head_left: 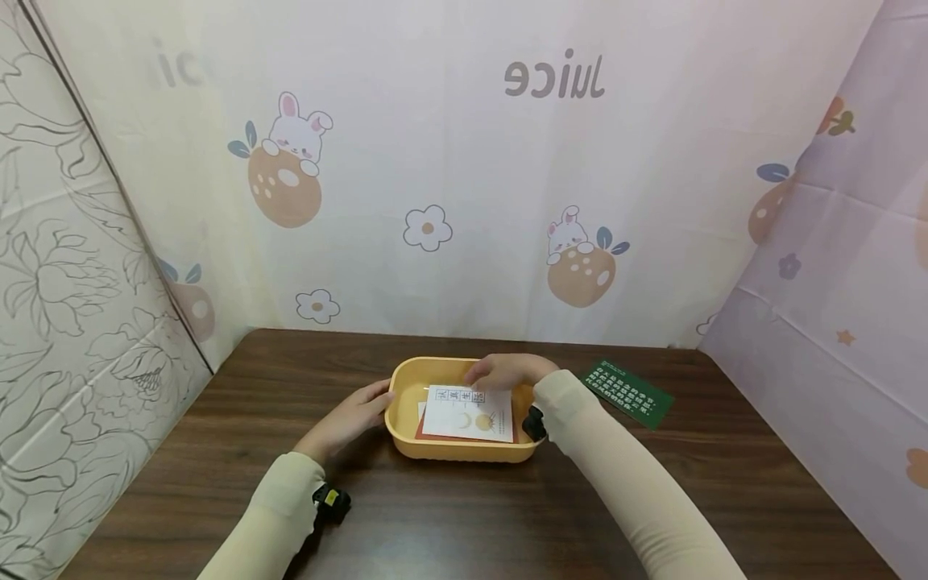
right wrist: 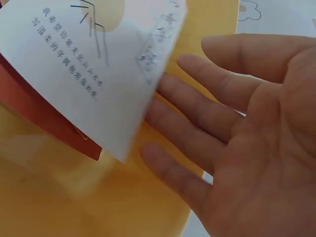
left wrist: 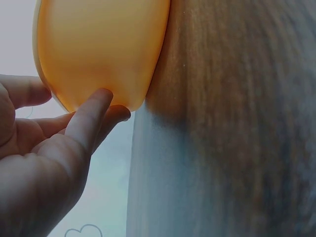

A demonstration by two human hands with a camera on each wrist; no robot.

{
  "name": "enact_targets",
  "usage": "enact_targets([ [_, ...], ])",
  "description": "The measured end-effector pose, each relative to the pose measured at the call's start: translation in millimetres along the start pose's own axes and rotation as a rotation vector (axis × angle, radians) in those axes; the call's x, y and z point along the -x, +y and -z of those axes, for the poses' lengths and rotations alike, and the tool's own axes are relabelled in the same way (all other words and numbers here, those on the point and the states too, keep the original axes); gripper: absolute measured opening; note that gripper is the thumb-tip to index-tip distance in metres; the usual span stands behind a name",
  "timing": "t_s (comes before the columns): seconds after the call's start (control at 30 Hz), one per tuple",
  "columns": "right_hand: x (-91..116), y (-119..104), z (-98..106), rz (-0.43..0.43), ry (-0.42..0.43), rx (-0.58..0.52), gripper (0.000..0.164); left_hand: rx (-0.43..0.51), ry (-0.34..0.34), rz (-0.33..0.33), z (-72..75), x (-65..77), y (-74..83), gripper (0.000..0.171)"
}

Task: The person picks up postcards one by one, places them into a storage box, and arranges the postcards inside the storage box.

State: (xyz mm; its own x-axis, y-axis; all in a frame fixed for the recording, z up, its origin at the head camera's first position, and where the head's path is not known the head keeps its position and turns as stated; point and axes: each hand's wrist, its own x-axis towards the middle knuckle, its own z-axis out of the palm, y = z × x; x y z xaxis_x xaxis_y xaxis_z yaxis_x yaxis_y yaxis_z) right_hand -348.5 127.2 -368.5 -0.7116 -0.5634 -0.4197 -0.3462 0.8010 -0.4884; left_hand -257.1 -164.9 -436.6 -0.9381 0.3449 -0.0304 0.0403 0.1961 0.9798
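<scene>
A yellow plastic tray (head_left: 464, 453) stands on the table with a white printed card (head_left: 460, 415) and a red card (head_left: 433, 437) beneath it. The white card bears Chinese writing and a moon and sun drawing. My left hand (head_left: 355, 419) holds the tray's left end, thumb at the rim and fingers against the outer wall (left wrist: 106, 44). Over the tray's right part reaches my right hand (head_left: 511, 370), its fingertips at the white card's edge. In the right wrist view its fingers are nearly straight and the thumb stands free; whether they press the card is unclear.
A green card (head_left: 629, 393) with white writing lies on the brown wooden table (head_left: 290, 395), right of the tray and beside my right forearm. Printed curtains (head_left: 435, 145) hang behind the table and along both sides.
</scene>
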Motion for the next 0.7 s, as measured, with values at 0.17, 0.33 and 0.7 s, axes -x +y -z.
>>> enact_targets([
  [0.17,2,0,0,-0.024,-0.010,0.017,0.037,0.005,-0.001,-0.001,-0.5,-0.4,0.1,0.052],
  [0.33,7,0,1,-0.013,-0.006,0.039,0.038,0.000,0.008,0.003,-0.8,-0.7,0.5,0.053],
  [0.7,17,7,7,0.025,0.066,0.039,0.039,-0.011,0.004,-0.002,-0.3,-0.7,-1.2,0.053],
])
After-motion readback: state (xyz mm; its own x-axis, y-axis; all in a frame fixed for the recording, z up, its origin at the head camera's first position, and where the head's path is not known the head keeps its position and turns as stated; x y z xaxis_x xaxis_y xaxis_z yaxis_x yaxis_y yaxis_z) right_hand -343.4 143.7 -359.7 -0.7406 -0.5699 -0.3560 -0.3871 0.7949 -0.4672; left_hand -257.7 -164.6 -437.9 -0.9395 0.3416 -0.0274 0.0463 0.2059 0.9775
